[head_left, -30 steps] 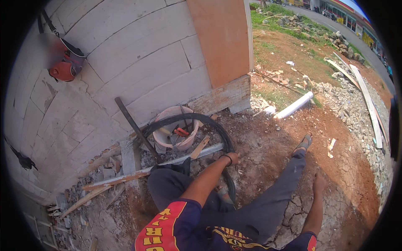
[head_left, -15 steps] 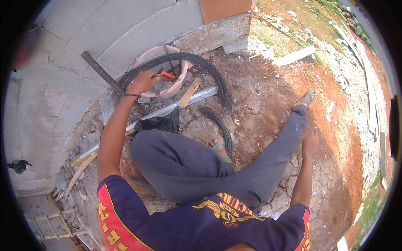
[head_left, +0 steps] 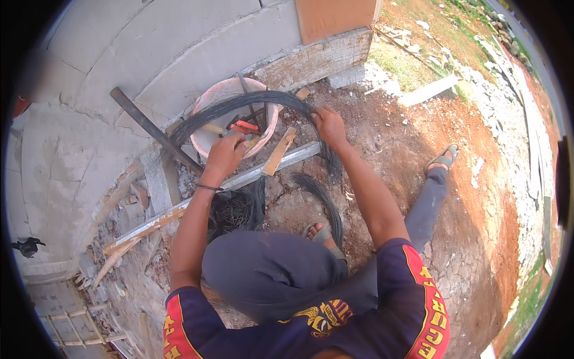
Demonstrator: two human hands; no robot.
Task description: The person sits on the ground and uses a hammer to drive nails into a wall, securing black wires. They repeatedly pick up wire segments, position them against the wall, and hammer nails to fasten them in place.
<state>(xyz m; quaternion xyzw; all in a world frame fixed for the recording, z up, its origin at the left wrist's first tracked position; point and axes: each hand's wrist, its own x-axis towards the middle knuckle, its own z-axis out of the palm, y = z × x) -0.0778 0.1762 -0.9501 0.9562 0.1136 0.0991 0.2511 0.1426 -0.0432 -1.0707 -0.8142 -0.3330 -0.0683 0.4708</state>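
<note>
My right hand (head_left: 326, 125) is closed on a long looped bundle of dark wire (head_left: 233, 103), which lies across a pale pink bucket (head_left: 204, 142). At the bucket's near rim, my left hand (head_left: 227, 151) has its fingers bent together beside red-handled tools (head_left: 244, 127); what they hold is hidden or too small to name. A black bag (head_left: 256, 203) with short dark pieces inside lies between bucket and knee, and a second bundle of wire (head_left: 323, 203) rests by my foot.
A block wall (head_left: 167, 48) stands behind the bucket, with a dark pipe (head_left: 143, 119) leaning there. A long silvery bar (head_left: 239, 179), wood scrap (head_left: 278, 152) and rubble (head_left: 137, 221) lie on the dirt. A white pipe (head_left: 427, 90) is at upper right.
My right hand has come up from the ground at right onto the wire bundle. My left hand has shifted right and down along the bucket. The view has tilted downward since a second ago.
</note>
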